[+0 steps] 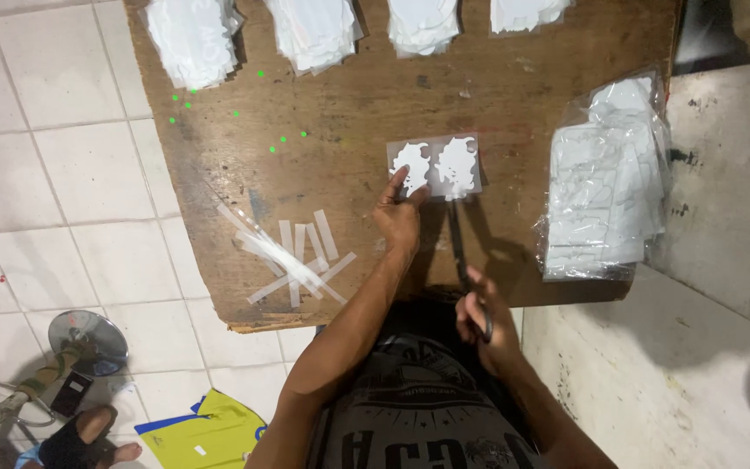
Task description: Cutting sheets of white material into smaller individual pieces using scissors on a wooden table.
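Observation:
My left hand point(398, 217) pinches the near left corner of a clear film sheet point(435, 165) printed with two white shapes, held over the brown wooden board point(349, 104). My right hand point(482, 317) grips the handles of black scissors point(460, 252), whose blades point up to the sheet's near edge, between the two white shapes. Both forearms reach out from my lap, over a dark printed shirt.
Several stacks of white cut pieces point(193, 39) line the board's far edge. Cut clear strips point(292, 256) lie crossed at the left front. A plastic bag of printed sheets point(605, 187) rests at the right. A fan base point(88, 339) and a sandalled foot point(88, 443) occupy the tiled floor.

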